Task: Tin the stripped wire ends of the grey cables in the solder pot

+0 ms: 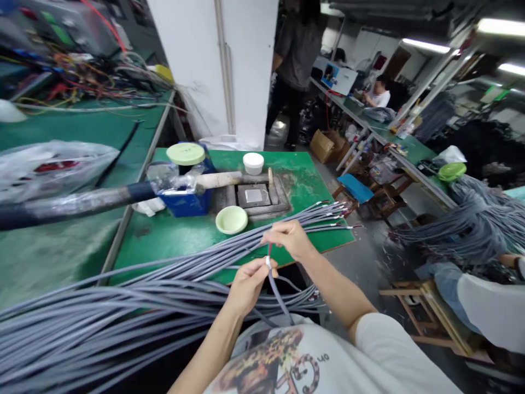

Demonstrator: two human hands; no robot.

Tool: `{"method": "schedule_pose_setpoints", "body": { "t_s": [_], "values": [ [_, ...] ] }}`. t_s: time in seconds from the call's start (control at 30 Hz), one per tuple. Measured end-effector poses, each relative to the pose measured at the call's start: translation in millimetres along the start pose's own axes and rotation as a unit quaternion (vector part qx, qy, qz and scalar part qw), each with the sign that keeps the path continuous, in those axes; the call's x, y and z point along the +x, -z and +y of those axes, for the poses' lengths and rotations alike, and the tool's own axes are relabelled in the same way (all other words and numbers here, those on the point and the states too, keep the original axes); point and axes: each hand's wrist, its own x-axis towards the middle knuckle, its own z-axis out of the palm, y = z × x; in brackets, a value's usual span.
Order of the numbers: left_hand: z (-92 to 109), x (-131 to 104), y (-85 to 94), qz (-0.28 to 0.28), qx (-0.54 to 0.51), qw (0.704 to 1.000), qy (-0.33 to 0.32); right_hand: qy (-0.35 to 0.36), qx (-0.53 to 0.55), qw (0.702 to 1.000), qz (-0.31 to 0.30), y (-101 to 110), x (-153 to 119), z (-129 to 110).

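Note:
My left hand (251, 282) pinches a grey cable (277, 293) close to its end, where a white band (268, 261) shows. Out of that end rise thin reddish wires (269, 249), and the fingertips of my right hand (289, 238) are closed on them just above. The cable's lower part hangs down toward my shirt. Just beyond my hands a bundle of grey cables (197, 260) lies across the green table (164, 246), their stripped ends toward the right. A second thick bundle of grey cables (123, 323) spreads at the lower left.
On the table stand a pale green bowl (232, 220), a white tub (253, 163), a square metal pot (255, 195) and a blue box (184, 202) with a green lid (186, 154). A wrapped duct (82, 208) reaches in from the left. A person (488, 306) sits at right beside more cables (479, 219).

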Motion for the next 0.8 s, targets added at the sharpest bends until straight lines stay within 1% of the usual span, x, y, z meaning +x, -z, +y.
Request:
{"method": "schedule_pose_setpoints", "body": {
  "t_s": [0.07, 0.1, 0.13, 0.17, 0.2, 0.23, 0.27, 0.3, 0.37, 0.43, 0.5, 0.57, 0.63, 0.73, 0.8],
  "values": [
    [-1.8, -1.8, 0.7, -0.008, 0.023, 1.0, 0.002, 0.015, 0.001, 0.996, 0.087, 8.3, 3.1, -4.9],
    [-2.7, -2.3, 2.0, -0.008, 0.026, 1.0, -0.004, 0.032, -0.014, 0.993, 0.117, 12.6, 4.4, -8.1],
    [-3.5, -2.4, 3.9, 0.0, 0.026, 1.0, -0.014, 0.046, -0.045, 0.991, 0.113, 16.1, 5.5, -11.3],
    [-4.0, -2.0, 6.2, 0.015, 0.022, 0.999, -0.027, 0.047, -0.089, 0.992, 0.074, 18.0, 6.1, -13.8],
    [-4.1, -1.3, 8.6, 0.028, 0.02, 0.999, -0.037, 0.042, -0.134, 0.99, 0.02, 18.0, 5.9, -15.7],
    [-3.6, -0.5, 10.8, 0.036, 0.019, 0.998, -0.045, 0.044, -0.173, 0.984, -0.026, 15.9, 4.6, -16.7],
    [-2.5, 0.3, 12.5, 0.041, 0.021, 0.998, -0.052, 0.045, -0.205, 0.976, -0.062, 11.7, 2.5, -16.9],
    [-1.0, 0.9, 13.6, 0.041, 0.026, 0.997, -0.059, 0.048, -0.229, 0.969, -0.082, 6.1, -0.2, -16.6],
    [3.1, 1.3, 13.5, 0.032, 0.039, 0.996, -0.072, 0.061, -0.259, 0.96, -0.08, -7.3, -5.1, -15.2],
    [7.2, 0.6, 11.5, 0.022, 0.055, 0.995, -0.082, 0.081, -0.283, 0.954, -0.057, -18.8, -7.4, -14.1],
    [10.0, -0.6, 9.4, 0.023, 0.072, 0.993, -0.087, 0.109, -0.305, 0.945, -0.035, -25.5, -7.2, -14.1],
    [10.4, -1.5, 8.4, 0.039, 0.086, 0.991, -0.091, 0.131, -0.317, 0.939, -0.019, -27.3, -6.7, -15.0],
    [8.8, -1.4, 9.0, 0.065, 0.087, 0.989, -0.096, 0.141, -0.308, 0.941, -0.007, -26.6, -7.8, -15.6],
    [5.0, 0.0, 10.9, 0.097, 0.037, 0.99, -0.091, 0.155, -0.28, 0.947, 0.011, -25.5, -12.2, -14.3],
    [4.3, 0.9, 11.4, 0.103, -0.014, 0.991, -0.079, 0.168, -0.27, 0.948, 0.02, -25.3, -14.8, -11.8]
  ]
}}
